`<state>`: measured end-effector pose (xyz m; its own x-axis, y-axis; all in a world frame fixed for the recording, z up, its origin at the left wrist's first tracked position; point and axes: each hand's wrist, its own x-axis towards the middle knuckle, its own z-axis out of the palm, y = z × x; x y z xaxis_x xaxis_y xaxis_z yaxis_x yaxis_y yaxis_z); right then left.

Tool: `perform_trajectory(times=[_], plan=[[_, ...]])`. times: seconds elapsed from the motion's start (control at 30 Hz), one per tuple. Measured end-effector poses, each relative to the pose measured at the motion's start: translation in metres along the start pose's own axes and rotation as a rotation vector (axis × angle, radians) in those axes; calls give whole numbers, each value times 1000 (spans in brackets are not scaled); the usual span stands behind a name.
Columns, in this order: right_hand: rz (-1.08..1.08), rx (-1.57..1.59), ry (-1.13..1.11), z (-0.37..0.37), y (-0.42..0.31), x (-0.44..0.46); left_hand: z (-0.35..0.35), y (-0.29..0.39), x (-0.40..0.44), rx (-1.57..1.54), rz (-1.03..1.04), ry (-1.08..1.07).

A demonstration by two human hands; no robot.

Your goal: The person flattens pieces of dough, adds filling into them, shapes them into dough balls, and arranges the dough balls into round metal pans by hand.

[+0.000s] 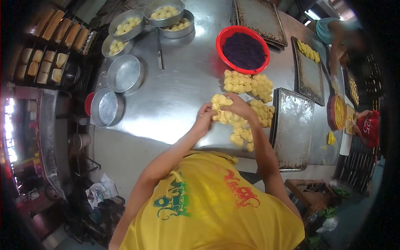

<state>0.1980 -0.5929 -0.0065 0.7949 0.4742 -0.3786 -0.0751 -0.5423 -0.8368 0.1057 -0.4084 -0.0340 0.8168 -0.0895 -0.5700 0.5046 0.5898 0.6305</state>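
Observation:
My left hand (pixel 204 118) is at the left edge of a cluster of yellow dough pieces (pixel 221 100), its fingers curled against the dough. From the other side my right hand (pixel 239 106) reaches over the same cluster, with fingers closed on a dough piece; its fingertips are partly hidden. More yellow dough pieces (pixel 237 81) lie in clumps on the metal table (pixel 175 96), beyond and to the right of my hands. Just behind these clumps stands a red basin (pixel 219 50) filled with a dark purple mass (pixel 243 51).
Round metal pans (pixel 107 107) line the left, several holding dough balls. A flat tool (pixel 160 60) lies near them. Dark baking trays (pixel 293 125) sit at right and back. Two people work at far right, one in a red shirt (pixel 368 129). Loaves (pixel 62 29) fill a left rack.

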Motion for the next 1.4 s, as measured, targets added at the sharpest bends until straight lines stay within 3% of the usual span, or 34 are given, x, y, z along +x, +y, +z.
perform_trajectory(times=[0.13, 0.23, 0.27, 0.37, 0.43, 0.5, 0.6, 0.67, 0.77, 0.8, 0.9, 1.03, 1.07, 1.17, 1.2, 1.3, 1.4], plan=[[-5, 369, -136, 20, -70, 30, -42, 61, -26, -73, 166, -31], [-188, -108, 380, 54, -78, 76, -71, 104, -53, 55, 326, 263], [-120, -434, 474, 60, -69, 89, -95, 109, -61, 15, 332, 288], [-185, -314, 376, 60, -52, 96, -184, 101, -91, -148, 387, 334], [-68, -33, 300, 58, -32, 78, -232, 93, -127, -218, 368, 498], [-46, -328, 397, 51, 1, 52, -298, 69, -161, -266, 413, 522], [129, -402, 492, 34, 32, 8, -359, 51, -203, -336, 432, 734], [170, -369, 536, 20, 69, -13, -368, 70, -220, -323, 463, 798], [318, -453, 516, 21, 59, -38, -366, 101, -222, -335, 520, 844], [242, -477, 545, 32, 71, -39, -364, 112, -213, -349, 550, 855], [248, -814, 416, 64, 85, -34, -359, 141, -177, -419, 578, 977], [242, -347, 410, 46, 50, -38, -340, 173, -154, -293, 551, 1055], [167, -286, 533, 42, 57, -36, -333, 177, -150, -304, 556, 1067], [70, -336, 569, 19, 58, -36, -345, 170, -136, -313, 601, 1048], [248, -185, 478, 13, 46, -39, -352, 167, -132, -305, 610, 1046], [157, -438, 412, 7, 76, -41, -372, 160, -124, -252, 619, 1047], [380, -784, 391, 27, 29, -51, -374, 162, -125, -182, 625, 1051]])
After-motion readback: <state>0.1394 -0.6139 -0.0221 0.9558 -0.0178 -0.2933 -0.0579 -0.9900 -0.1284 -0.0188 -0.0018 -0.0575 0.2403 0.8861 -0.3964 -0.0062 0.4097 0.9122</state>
